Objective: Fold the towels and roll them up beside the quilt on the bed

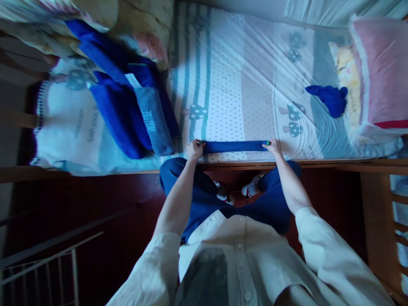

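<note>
A long, narrow strip of folded dark blue cloth (234, 147) lies flat along the near edge of the bed, with a bit of green at each end. My left hand (195, 149) pinches its left end between thumb and fingers. At the opposite end, my right hand (272, 147) grips the cloth in the same way. The strip is straight between both hands. Left of my left hand rests a rolled grey-blue towel (154, 121) with lettering, leaning on bright blue fabric (116, 114).
A crumpled blue cloth (331, 100) sits to the right, beside a cat-shaped plush (346, 70) and a pink pillow (384, 70). Bedding (146, 25) is heaped at the back left. The patterned sheet (223, 97) covers the bed; a white metal rack (75, 272) stands lower left.
</note>
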A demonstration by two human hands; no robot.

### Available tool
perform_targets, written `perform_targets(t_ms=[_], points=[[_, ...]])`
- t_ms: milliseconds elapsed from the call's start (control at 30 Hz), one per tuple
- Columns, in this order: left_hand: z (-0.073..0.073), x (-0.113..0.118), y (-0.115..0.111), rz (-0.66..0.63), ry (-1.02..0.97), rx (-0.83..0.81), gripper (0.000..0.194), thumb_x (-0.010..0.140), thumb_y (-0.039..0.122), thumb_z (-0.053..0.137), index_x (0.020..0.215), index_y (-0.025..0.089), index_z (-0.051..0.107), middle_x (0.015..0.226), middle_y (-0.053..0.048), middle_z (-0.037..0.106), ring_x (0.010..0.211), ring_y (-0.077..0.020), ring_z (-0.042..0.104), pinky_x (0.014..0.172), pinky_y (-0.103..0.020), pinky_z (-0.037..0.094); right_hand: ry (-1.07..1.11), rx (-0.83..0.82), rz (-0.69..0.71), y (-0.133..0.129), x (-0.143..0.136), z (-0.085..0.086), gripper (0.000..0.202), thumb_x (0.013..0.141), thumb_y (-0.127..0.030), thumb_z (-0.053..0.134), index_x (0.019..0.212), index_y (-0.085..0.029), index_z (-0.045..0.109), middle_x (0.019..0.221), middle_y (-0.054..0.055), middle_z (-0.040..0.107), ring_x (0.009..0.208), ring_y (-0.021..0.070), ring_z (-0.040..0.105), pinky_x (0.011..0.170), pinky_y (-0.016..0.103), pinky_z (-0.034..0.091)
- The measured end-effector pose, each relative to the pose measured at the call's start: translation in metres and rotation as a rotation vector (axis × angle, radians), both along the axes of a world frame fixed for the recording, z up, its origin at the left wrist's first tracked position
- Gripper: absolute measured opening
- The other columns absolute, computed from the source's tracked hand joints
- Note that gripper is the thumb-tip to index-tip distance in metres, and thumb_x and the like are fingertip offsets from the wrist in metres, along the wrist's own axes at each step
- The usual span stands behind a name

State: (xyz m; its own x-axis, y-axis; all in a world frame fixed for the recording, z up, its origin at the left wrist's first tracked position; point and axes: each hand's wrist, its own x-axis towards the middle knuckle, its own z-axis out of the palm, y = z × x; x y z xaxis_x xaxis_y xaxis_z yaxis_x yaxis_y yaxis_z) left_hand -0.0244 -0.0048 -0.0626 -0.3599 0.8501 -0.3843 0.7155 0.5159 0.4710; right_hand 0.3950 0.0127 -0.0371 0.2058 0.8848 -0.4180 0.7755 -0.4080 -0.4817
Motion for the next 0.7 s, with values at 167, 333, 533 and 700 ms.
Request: perform_targets(t_ms=[167, 333, 533, 700], points=[[0.008, 0.006, -0.016, 0.050, -0.046, 0.065, 0.024, 0.085, 0.030, 0.063, 0.106, 0.019, 0.065, 0.106, -0.011, 0.076, 0.097, -0.0247, 0.072, 0.098, -0.036, 0.051, -0.076, 0.043, -0.024, -0.011, -0.005, -0.004, 0.044, 0.075, -0.058, 0.077, 0.066, -0.022, 0.054, 0.065, 0.002, 0.056, 0.073, 0.0202, 0.054, 0.069, 0.030, 0.043], [0.022, 0.017, -0.037, 0.114, -0.108, 0.032, 0.039, 0.080, 0.030, 0.067, 0.116, 0.016, 0.064, 0.120, -0.018, 0.073, 0.116, -0.0306, 0.068, 0.107, -0.042, 0.048, -0.142, 0.087, -0.127, -0.029, -0.014, -0.003, 0.034, 0.082, -0.043, 0.072, 0.103, -0.018, 0.062, 0.109, 0.015, 0.069, 0.106, 0.0277, 0.061, 0.098, 0.039, 0.047], [0.040, 0.024, -0.028, 0.277, -0.207, -0.007, 0.042, 0.076, 0.039, 0.073, 0.110, 0.014, 0.067, 0.099, -0.017, 0.076, 0.105, -0.0314, 0.073, 0.090, -0.040, 0.055, -0.103, 0.150, -0.115, -0.059, -0.017, 0.013, 0.037, 0.080, -0.032, 0.067, 0.113, -0.019, 0.057, 0.118, 0.013, 0.067, 0.116, 0.0289, 0.062, 0.104, 0.043, 0.048], [0.068, 0.029, -0.015, 0.339, -0.345, 0.044, 0.036, 0.074, 0.039, 0.074, 0.097, 0.012, 0.072, 0.071, -0.008, 0.071, 0.069, -0.0238, 0.071, 0.067, -0.035, 0.057, -0.098, 0.234, 0.075, -0.081, -0.005, 0.048, 0.048, 0.074, -0.029, 0.071, 0.120, -0.022, 0.059, 0.121, 0.012, 0.066, 0.114, 0.0312, 0.064, 0.100, 0.040, 0.051]])
